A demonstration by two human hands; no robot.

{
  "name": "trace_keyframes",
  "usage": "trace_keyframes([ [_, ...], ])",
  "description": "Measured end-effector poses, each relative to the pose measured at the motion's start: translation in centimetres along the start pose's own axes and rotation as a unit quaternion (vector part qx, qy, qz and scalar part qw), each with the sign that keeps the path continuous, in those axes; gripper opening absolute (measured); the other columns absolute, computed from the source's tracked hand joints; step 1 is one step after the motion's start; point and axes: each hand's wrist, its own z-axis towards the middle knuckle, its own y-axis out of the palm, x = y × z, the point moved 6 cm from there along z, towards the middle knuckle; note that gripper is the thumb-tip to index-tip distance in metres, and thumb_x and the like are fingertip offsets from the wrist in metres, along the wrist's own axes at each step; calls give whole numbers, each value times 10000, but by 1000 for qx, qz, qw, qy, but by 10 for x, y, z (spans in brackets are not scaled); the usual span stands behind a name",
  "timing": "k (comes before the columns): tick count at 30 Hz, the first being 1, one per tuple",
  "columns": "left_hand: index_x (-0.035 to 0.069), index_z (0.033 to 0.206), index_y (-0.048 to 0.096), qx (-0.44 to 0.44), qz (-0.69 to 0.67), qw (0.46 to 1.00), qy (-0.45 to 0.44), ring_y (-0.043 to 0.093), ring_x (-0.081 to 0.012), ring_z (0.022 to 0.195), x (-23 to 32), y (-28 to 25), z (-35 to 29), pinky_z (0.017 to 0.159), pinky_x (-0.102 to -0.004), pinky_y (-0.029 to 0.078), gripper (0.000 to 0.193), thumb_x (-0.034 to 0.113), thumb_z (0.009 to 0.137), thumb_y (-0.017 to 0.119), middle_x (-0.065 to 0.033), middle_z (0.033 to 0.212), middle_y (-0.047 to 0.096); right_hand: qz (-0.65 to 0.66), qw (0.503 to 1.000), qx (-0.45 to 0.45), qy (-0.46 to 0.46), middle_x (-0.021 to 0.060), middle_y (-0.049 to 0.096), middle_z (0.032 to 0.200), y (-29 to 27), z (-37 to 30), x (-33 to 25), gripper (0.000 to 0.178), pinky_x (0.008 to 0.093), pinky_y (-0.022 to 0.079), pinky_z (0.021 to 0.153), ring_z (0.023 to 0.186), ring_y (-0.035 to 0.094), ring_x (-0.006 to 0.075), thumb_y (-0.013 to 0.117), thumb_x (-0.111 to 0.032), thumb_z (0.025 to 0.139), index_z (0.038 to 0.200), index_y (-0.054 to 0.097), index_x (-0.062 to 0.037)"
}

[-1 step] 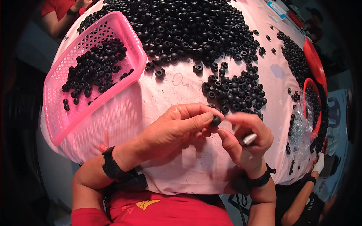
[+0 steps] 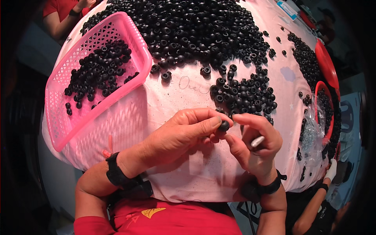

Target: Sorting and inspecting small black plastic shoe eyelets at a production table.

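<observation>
My left hand [image 2: 178, 135] pinches a small black rubber ring [image 2: 224, 125] between thumb and forefinger, just above the pink table cover [image 2: 184, 90]. My right hand [image 2: 254, 147] meets it from the right, its thumb and forefinger tips touching the ring. A short white stick-like tool [image 2: 257, 141] is tucked in the right hand's curled fingers. Just beyond the hands lies a small cluster of black rings [image 2: 243, 94]. Both wrists wear black bands.
A pink mesh basket [image 2: 78, 121] partly filled with black rings sits tilted at the left. A large heap of rings [image 2: 196, 27] covers the far side. Red trays [image 2: 327, 66] and a clear plastic bag [image 2: 313, 133] line the right edge. Other people's arms show at upper left and lower right.
</observation>
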Motion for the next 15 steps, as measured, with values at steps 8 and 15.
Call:
trace_keyframes([
  [8, 56, 1161, 616, -20, 58, 998, -5, 536, -28, 838, -3, -2, 3, 744, -192, 460, 302, 289, 982, 544, 35, 968, 612, 30, 998, -49, 2, 42, 694, 825, 6, -1, 11, 425, 185, 395, 460, 495, 498, 26, 761, 39, 699, 1103, 662, -49],
  [15, 8, 1279, 556, -11, 188, 981, 47, 533, -28, 763, 3, 7, 3, 687, -177, 446, 364, 231, 993, 526, 7, 962, 641, -19, 997, -52, -49, 86, 707, 845, 6, 0, 8, 329, 215, 469, 494, 541, 612, 103, 762, -14, 693, 1008, 672, -50],
])
